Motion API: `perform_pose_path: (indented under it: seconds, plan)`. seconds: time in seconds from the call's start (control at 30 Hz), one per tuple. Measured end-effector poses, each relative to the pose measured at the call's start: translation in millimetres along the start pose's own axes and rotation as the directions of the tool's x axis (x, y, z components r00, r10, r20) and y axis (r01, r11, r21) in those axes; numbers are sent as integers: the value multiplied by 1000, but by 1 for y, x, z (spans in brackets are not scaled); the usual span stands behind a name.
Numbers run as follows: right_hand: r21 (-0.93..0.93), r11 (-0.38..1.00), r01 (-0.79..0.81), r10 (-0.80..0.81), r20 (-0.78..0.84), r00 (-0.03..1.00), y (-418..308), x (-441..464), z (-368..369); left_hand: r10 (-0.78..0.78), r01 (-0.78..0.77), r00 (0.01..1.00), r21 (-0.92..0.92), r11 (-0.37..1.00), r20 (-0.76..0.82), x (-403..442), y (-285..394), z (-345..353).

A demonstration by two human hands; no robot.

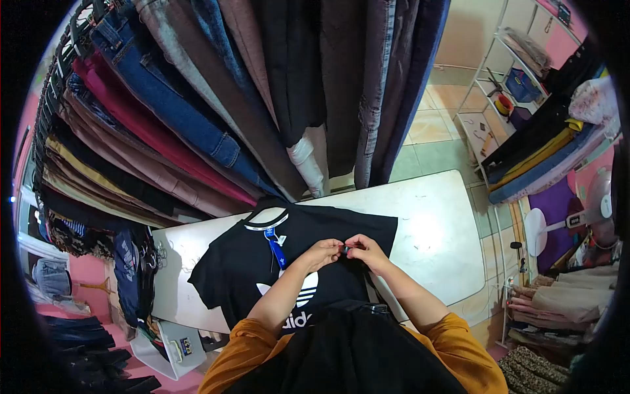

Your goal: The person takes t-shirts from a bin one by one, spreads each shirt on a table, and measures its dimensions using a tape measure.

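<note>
A black T-shirt (315, 226) with a white print and a blue hang tag (275, 248) at the neck lies spread on the white table. Over its right half, my left hand (323, 254) and my right hand (366, 252) meet fingertip to fingertip. Both are closed in a pinch on a small dark item (345, 249) with a hint of red, too small to name. A black hanger (264, 205) shows at the shirt's collar.
Trousers and jeans (177, 98) hang in a dense row along the table's far side. The white table (436, 230) has rounded corners. To the right stand a white shelf rack (482, 85) and a white fan (594, 203). A white bin (174, 351) is at lower left.
</note>
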State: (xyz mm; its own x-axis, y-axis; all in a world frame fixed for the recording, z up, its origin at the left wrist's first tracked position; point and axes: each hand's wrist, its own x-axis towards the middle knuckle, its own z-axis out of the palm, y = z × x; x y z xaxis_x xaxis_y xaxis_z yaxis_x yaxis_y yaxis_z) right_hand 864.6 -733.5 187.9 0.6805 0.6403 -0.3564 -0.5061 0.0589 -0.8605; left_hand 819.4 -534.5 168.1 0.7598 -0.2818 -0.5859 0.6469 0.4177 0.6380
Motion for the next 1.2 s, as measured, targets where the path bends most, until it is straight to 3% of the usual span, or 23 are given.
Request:
perform_pose_path:
  seconds: [0.07,0.1,0.13,0.2,0.23,0.27,0.3,0.37,0.43,0.47,0.57,0.83,0.97,1.03,1.1,1.2]
  plan:
    - [-85,994,73,-78,-56,995,9,4,-7,-8,8,1000,18,1000,18,5,5,-6]
    - [-177,973,145,-166,-110,980,12,6,-11,128,-99,988,267,959,-92,11,10,-11]
    - [-153,979,132,-162,-205,965,0,1,-11,278,-160,946,509,846,-165,17,15,-17]
    - [-275,950,149,-251,-385,888,1,-1,-35,638,-139,717,839,525,-281,18,38,-43]
    - [-314,943,114,-258,-468,845,-3,-5,-48,752,-15,578,916,400,-318,16,49,-56]
    - [-342,935,90,-270,-525,807,-6,-12,-57,821,-9,471,929,370,-323,14,56,-70]
    - [-369,927,66,-284,-579,764,-8,-19,-67,763,46,450,865,500,-465,7,67,-68]
    - [-393,919,-40,-246,-650,719,-8,-27,-86,814,150,399,906,396,-422,14,68,-91]
    - [-289,957,-7,-201,-683,702,-3,-30,-95,804,191,395,896,400,-443,16,68,-90]
    - [-332,943,-12,-232,-684,692,2,-29,-97,796,230,389,886,403,-464,18,67,-88]
    - [-432,901,-23,-305,-672,675,13,-26,-102,801,203,388,890,408,-456,17,67,-90]
    - [-414,910,24,-317,-656,685,12,-27,-99,839,182,320,898,401,-440,19,65,-88]
    - [-426,904,39,-330,-637,696,12,-27,-99,838,188,340,904,384,-427,21,60,-101]
    - [-418,908,29,-311,-626,715,12,-25,-104,881,13,334,937,349,-333,16,57,-111]
    - [-422,907,6,-294,-621,726,11,-24,-108,851,-140,312,866,481,-422,-12,63,-85]
    - [-354,935,0,-228,-603,764,4,-20,-96,794,-104,367,827,553,-485,-71,59,-69]
